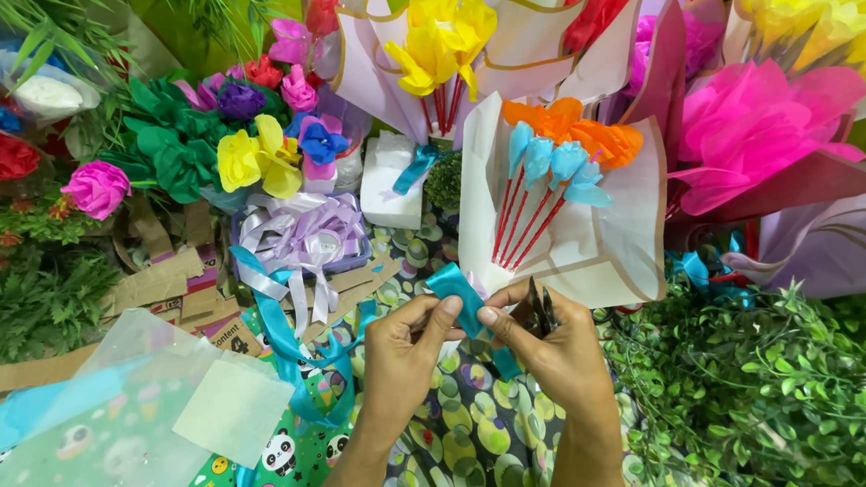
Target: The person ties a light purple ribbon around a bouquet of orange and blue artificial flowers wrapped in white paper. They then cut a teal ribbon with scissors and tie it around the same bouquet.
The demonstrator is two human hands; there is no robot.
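Low in the middle of the frame, the left hand (401,350) pinched one end of a shiny teal satin ribbon (458,293) between thumb and fingertips, and the right hand (550,349) pinched the same ribbon from the other side, thumb against thumb. That right hand also had its fingers closed round a pair of black-handled scissors (541,310), whose dark tips stuck up just beside the ribbon. Directly above both hands stood a small bouquet wrapped in cream paper (593,245), its narrow base touching the ribbon; inside it were light blue paper flowers on red sticks (550,166) and orange paper blooms (582,128). Up at centre top was a lilac-wrapped bouquet of yellow paper flowers (443,44), and at upper right a big pink tissue bloom (761,123). Left of centre lay a lilac curled ribbon bow (301,235), with a cluster of green, yellow and purple paper flowers (229,141) above it. Green plastic leafy foliage (774,395) filled the lower right, and a panda-print gift wrap sheet (285,453) lay at lower left
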